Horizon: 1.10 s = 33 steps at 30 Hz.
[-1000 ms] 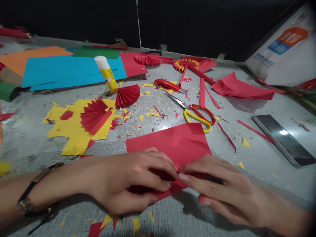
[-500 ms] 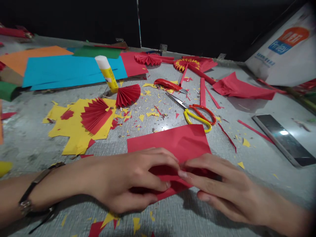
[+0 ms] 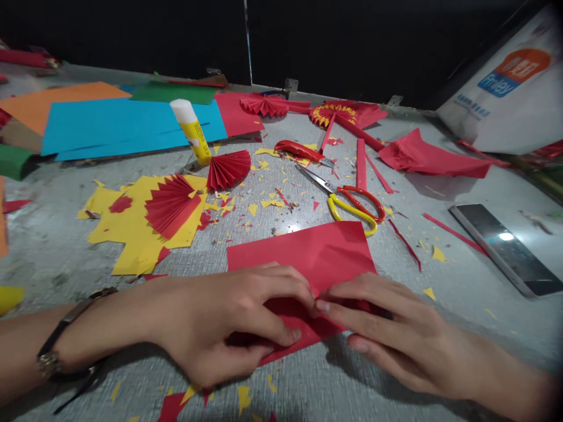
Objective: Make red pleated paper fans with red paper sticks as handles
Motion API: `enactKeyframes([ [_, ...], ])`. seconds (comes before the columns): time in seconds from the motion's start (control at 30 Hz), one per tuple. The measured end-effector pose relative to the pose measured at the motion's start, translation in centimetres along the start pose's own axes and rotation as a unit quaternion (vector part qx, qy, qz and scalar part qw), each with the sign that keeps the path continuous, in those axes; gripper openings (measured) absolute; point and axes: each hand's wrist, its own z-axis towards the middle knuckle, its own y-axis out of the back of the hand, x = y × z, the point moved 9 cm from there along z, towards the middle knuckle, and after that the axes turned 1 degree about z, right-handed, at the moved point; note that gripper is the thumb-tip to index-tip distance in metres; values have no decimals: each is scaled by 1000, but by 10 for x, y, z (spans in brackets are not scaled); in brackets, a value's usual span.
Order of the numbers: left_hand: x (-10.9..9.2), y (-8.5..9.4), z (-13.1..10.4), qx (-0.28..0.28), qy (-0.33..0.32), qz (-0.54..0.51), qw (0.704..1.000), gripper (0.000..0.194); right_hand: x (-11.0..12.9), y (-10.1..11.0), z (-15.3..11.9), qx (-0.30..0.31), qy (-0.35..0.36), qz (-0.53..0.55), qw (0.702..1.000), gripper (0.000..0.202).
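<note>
A sheet of red paper (image 3: 303, 252) lies on the grey table in front of me, with a raised fold under my fingers. My left hand (image 3: 240, 319) is closed on the paper's left part, its fingers bent. From the right, my right hand (image 3: 391, 328) pinches the same paper, its fingertips meeting those of my left hand near the middle. Parts of the fold are hidden under both hands. Just beyond the sheet lie scissors (image 3: 345, 202) with red and yellow handles.
A glue stick (image 3: 191, 132) stands upright beside pleated red fans (image 3: 227, 170) and yellow paper (image 3: 114, 220). A red-handled cutter (image 3: 301, 150) lies behind the scissors. At the right are a phone (image 3: 505, 246) and a white bag (image 3: 505, 94). Blue paper (image 3: 132, 126) lies back left.
My left thumb and fingers have shifted slightly left along the red paper, and more of its lower edge shows. My right hand has barely moved.
</note>
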Motion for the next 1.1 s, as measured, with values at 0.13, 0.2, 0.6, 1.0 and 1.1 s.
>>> enactKeyframes([
  [0.13, -3, 1, 2, 5, -1, 0, 1000, 46, 1, 2, 1, -15, 3, 7, 1000, 30],
  [0.2, -4, 1, 3, 14, 7, 0, 1000, 48, 0, 2, 2, -14, 3, 7, 1000, 29],
  [0.6, -4, 3, 0, 71, 19, -6, 997, 51, -3, -4, -5, -18, -12, 2, 1000, 22],
  [1.0, -4, -19, 0, 81, -15, 74, 994, 31, 7, -2, -2, -29, 11, -53, 998, 17],
  [1.1, -4, -17, -1, 77, -22, 68, 994, 27, 23, -5, 1, -21, 46, -56, 997, 26],
])
